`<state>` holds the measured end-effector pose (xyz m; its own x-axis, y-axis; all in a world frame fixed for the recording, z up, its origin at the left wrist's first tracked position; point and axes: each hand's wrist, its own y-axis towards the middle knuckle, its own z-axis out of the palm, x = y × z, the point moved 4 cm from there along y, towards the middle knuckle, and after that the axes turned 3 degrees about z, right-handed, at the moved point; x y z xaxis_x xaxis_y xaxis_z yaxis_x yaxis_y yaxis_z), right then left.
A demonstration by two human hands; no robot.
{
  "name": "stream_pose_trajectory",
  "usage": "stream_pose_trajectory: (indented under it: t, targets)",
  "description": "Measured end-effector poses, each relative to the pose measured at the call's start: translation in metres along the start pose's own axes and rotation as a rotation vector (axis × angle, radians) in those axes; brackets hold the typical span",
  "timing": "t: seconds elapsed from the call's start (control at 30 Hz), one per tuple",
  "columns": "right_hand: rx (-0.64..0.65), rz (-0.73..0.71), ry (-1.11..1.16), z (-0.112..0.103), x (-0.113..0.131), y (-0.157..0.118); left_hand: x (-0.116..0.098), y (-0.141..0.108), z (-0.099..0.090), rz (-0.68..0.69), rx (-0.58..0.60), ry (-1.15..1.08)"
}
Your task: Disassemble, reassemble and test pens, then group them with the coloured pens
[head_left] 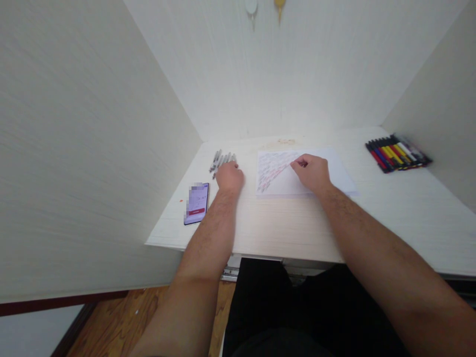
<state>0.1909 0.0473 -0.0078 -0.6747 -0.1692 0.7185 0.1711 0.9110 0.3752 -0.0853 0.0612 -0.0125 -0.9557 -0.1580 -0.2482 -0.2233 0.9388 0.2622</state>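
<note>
My left hand (pixel 229 177) rests at the near right side of several clear pen-like sticks with dark ends (pixel 219 161). Its fingers are curled closed, and whatever they hold, if anything, is hidden. Over a white sheet of paper (pixel 334 166), my right hand (pixel 311 171) is closed in a pinch. A small dark bit shows between thumb and fingers, too little to name. Rows of short slanted grey, bluish and reddish marks (pixel 273 168) cover the left part of the sheet, reaching close to the right fingertips.
A phone with a lit screen (pixel 197 203) lies left of my left forearm. Toward the right wall, several black-ended pens in red, blue, yellow and white (pixel 396 152) lie side by side. Side walls and a back wall (pixel 282 74) enclose the white desk (pixel 282 228).
</note>
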Motion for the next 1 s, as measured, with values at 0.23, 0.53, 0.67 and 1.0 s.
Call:
stream_pose_trajectory:
  t: [0.23, 0.53, 0.67, 1.0]
  targets:
    - [0.007, 0.003, -0.014, -0.001, 0.002, -0.001, -0.008, -0.004, -0.003, 0.017, 0.003, 0.008]
    - [0.007, -0.013, -0.013, 0.000, 0.002, -0.001, -0.012, -0.006, -0.001, 0.030, 0.065, -0.007]
    - [0.011, -0.001, 0.003, 0.000, 0.002, -0.001, -0.014, -0.008, 0.000, 0.009, 0.057, -0.002]
    - [0.015, -0.003, -0.005, 0.001, 0.001, -0.001, -0.013, -0.006, 0.003, -0.007, 0.115, -0.014]
